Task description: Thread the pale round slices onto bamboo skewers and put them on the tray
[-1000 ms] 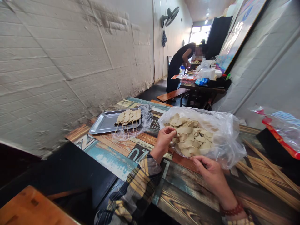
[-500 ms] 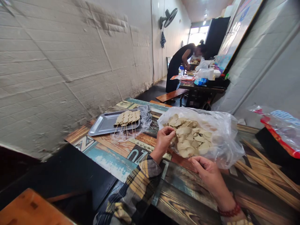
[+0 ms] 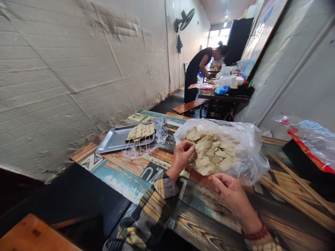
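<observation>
A clear plastic bag lies open on the table, holding a heap of flat, round, beige slices. At the heap's left side my left hand is closed, thumb and fingertips pinching the edge of a slice. My right hand is closed on a thin wooden skewer at the near edge of the bag. Only a short bit of this skewer shows, running up to the slices between my hands. To the left, a metal tray bears several skewers of threaded slices, their sticks over its near edge.
Bare wooden skewers lie at the right, near a black box with red-edged plastic packaging. Crumpled clear film lies by the tray. Farther back, a person bends over another table; a bench stands before it.
The view has shifted slightly, so everything sits a little farther left. Both hands keep nearly the same grip and place at the slices.
</observation>
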The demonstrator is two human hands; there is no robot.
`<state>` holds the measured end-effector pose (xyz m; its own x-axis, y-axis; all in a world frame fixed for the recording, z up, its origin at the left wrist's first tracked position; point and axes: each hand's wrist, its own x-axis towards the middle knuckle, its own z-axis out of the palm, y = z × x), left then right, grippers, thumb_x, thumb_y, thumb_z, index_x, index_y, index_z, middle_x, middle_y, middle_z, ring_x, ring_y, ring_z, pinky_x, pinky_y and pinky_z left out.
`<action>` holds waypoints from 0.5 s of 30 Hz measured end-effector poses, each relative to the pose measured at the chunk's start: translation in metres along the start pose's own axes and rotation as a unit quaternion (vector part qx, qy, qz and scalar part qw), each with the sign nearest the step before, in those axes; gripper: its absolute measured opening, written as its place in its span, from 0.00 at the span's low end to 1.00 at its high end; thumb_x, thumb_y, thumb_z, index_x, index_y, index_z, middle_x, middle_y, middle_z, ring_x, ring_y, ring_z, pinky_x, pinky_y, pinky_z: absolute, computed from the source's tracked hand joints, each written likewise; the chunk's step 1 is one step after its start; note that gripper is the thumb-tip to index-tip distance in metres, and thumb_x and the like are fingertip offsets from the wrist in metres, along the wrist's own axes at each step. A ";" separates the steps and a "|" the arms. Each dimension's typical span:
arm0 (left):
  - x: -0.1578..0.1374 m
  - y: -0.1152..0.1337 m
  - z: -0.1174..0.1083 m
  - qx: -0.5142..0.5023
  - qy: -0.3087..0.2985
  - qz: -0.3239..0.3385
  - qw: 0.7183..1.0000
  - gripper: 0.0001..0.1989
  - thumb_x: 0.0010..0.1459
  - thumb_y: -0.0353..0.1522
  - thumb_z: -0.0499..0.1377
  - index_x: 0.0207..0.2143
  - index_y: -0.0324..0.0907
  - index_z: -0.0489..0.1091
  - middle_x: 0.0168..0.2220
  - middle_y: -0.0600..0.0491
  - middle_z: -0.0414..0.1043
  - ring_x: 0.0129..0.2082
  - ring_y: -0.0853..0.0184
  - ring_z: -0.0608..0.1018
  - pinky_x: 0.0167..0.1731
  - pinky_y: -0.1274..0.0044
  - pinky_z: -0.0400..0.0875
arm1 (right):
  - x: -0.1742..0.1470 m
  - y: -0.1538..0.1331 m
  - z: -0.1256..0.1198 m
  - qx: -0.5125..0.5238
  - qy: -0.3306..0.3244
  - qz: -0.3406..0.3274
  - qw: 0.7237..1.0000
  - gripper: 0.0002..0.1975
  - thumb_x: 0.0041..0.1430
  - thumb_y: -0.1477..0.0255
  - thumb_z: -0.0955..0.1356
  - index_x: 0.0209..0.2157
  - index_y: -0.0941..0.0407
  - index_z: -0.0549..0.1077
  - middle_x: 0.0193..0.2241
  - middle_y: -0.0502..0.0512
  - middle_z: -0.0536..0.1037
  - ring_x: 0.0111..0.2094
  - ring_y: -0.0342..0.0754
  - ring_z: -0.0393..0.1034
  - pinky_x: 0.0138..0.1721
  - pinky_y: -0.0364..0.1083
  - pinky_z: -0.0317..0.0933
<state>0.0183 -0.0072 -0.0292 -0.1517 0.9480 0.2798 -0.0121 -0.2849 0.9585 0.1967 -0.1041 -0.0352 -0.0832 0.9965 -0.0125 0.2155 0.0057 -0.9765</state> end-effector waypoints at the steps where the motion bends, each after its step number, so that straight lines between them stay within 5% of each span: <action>1: 0.000 0.001 0.000 -0.016 -0.001 -0.011 1.000 0.06 0.46 0.33 0.63 0.26 0.39 0.72 0.24 0.55 0.70 0.25 0.72 0.69 0.28 0.80 0.62 | 0.000 -0.001 -0.001 0.008 -0.002 0.003 1.000 0.17 0.54 0.58 0.66 0.26 0.58 0.75 0.15 0.45 0.63 0.18 0.40 0.54 0.20 0.41 0.48; 15: 0.001 0.006 -0.001 -0.132 -0.015 -0.094 0.987 0.11 0.41 0.34 0.67 0.26 0.38 0.72 0.24 0.56 0.68 0.23 0.75 0.65 0.24 0.81 0.58 | 0.002 0.000 -0.005 0.011 -0.005 -0.003 1.000 0.18 0.54 0.57 0.66 0.28 0.59 0.76 0.16 0.45 0.63 0.19 0.40 0.55 0.21 0.41 0.50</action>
<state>0.0168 -0.0086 -0.0232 -0.0929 0.9903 0.1032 -0.2944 -0.1264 0.9473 0.2011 -0.1018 -0.0343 -0.0940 0.9955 -0.0086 0.1938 0.0098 -0.9810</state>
